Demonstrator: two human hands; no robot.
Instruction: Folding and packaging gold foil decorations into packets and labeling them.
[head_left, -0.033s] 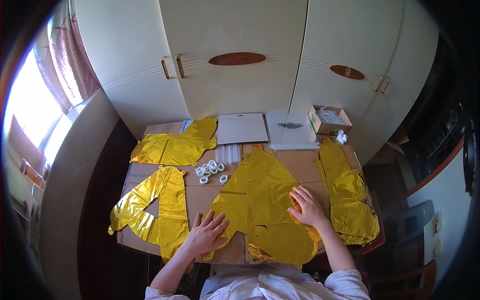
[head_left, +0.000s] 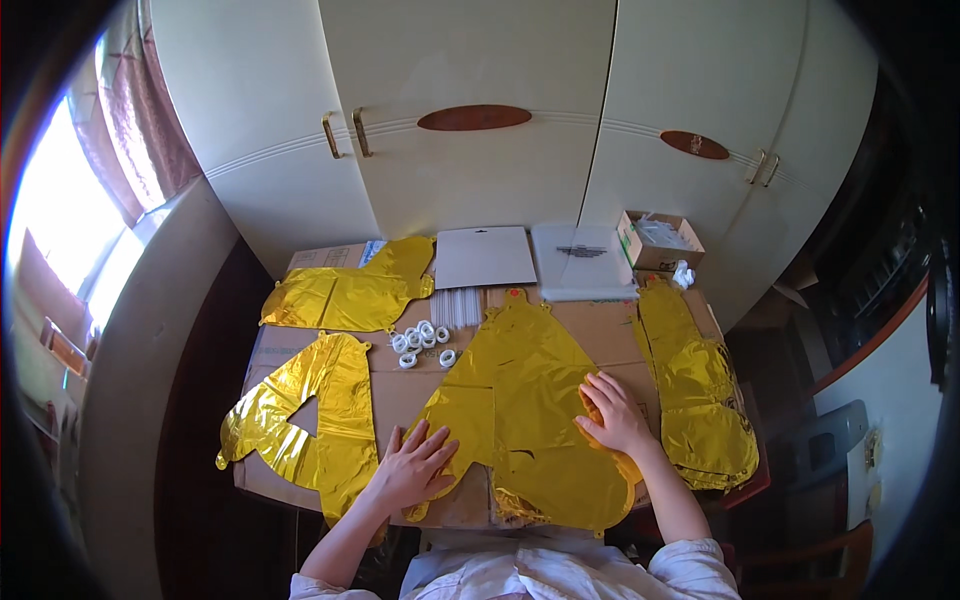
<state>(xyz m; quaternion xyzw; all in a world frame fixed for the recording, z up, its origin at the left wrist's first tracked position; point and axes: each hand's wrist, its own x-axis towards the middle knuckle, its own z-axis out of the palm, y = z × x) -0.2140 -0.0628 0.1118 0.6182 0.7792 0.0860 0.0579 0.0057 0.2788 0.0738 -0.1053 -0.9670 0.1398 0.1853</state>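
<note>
the big gold foil balloon (head_left: 525, 400), flat and uninflated, lies in the middle of the cardboard-covered table (head_left: 600, 335), its pointed top aimed at the cupboards and its wide bottom hanging over the near edge by the person's lap. both hands lie on it. the left hand (head_left: 412, 467) is spread open, fingers fanned, palm down on the balloon's lower left corner where foil meets cardboard; it grips nothing. the right hand (head_left: 612, 412) rests on the balloon's right side, fingers loosely curled and pressing the foil flat, not closed around anything i can make out.

left of the big balloon lies a second gold balloon (head_left: 305, 420) with a triangular hole in it, its edge just beside the left hand. beyond that one, towards the cupboards, is a third gold balloon (head_left: 350, 290). between it and the big balloon's tip sit a cluster of small white rings (head_left: 422, 343) and a bundle of white straws (head_left: 458, 307). right of the big balloon, a long gold balloon (head_left: 700, 395) runs down the table's right edge. past the tip are a grey card sheet (head_left: 485, 257), a clear plastic packet (head_left: 585, 262) and a small open cardboard box (head_left: 658, 240), with cream cupboard doors (head_left: 470, 180) behind.
</note>
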